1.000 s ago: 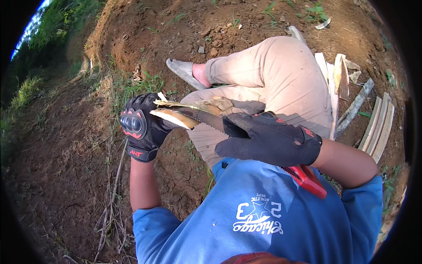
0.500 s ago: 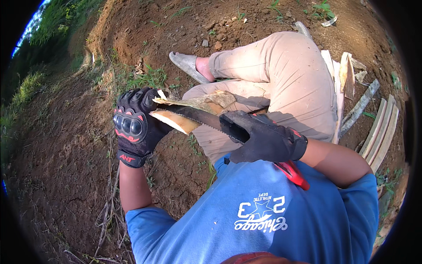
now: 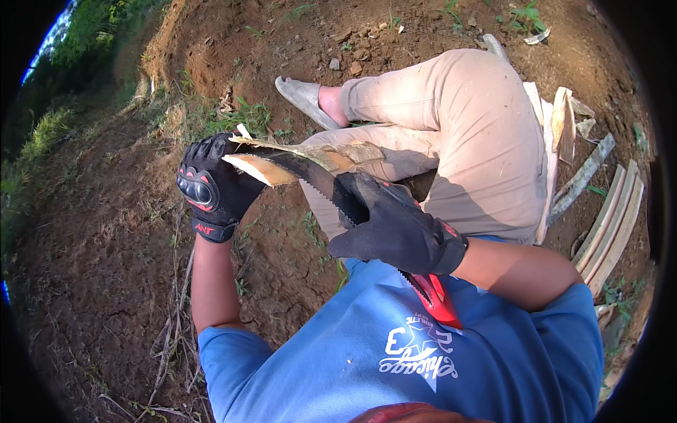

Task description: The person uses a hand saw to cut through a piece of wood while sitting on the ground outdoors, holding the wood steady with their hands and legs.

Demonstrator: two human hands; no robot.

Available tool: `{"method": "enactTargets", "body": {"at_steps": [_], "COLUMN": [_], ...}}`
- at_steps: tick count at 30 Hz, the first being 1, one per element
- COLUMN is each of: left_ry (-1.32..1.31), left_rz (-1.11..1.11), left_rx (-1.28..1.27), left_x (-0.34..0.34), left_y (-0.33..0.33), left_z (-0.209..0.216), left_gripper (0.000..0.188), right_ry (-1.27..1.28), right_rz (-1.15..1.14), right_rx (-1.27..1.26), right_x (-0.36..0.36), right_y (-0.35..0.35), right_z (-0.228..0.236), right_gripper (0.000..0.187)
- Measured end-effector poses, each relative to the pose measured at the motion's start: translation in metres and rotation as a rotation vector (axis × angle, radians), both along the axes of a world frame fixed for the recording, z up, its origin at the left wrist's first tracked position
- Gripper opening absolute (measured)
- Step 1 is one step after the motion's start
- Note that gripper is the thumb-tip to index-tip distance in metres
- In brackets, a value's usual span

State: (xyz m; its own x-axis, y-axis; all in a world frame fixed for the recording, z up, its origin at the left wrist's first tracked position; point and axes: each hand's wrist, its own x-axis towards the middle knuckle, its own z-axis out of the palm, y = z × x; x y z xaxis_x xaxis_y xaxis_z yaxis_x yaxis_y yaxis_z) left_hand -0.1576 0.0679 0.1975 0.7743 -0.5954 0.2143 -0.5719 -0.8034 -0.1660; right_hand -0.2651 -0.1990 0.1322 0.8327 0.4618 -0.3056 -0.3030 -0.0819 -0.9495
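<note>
While the left hand grips split wood, the right hand clasps a saw

As I watch through the head camera, the two gloved hands are apart from each other, each closed on something. The left wraps the far left end of the wood. The right closes over the middle of the dark, toothed blade; the red handle shows below it, over the blue shirt. The blade runs between a bark-covered upper strip and a paler lower strip, and I cannot see its tip. The wood is in front of a beige trouser leg; I cannot tell whether they touch. Off to the right, pale curved slats lie side by side on brown soil, near a grey strip.
</note>
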Motion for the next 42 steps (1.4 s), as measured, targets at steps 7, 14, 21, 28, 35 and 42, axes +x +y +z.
{"method": "enactTargets", "body": {"at_steps": [7, 14, 21, 28, 35, 42], "left_ry": [0.008, -0.050, -0.068, -0.137, -0.087, 0.014], "left_rz": [-0.080, -0.141, -0.095, -0.235, -0.289, -0.286], "left_rx": [-0.010, -0.119, -0.033, -0.054, -0.041, -0.064], "left_x": [0.032, 0.038, 0.043, 0.049, 0.062, 0.034], "left_y": [0.003, 0.011, 0.020, 0.010, 0.022, 0.042], "left_z": [-0.004, -0.012, -0.008, -0.001, 0.007, 0.014], "left_gripper": [0.041, 0.046, 0.044, 0.046, 0.058, 0.074], "right_ry": [0.059, 0.117, 0.040, 0.041, -0.211, -0.199], "right_rz": [-0.149, -0.151, -0.227, -0.268, -0.229, 0.321], "right_rx": [0.120, 0.112, 0.103, 0.081, 0.016, -0.274], "right_x": [0.003, 0.011, 0.008, 0.003, 0.005, 0.039], "right_y": [0.015, 0.019, 0.045, 0.049, 0.044, -0.027], "right_z": [-0.001, 0.018, -0.003, -0.010, -0.010, 0.024], "right_gripper": [0.040, 0.046, 0.052, 0.052, 0.050, 0.052]}}
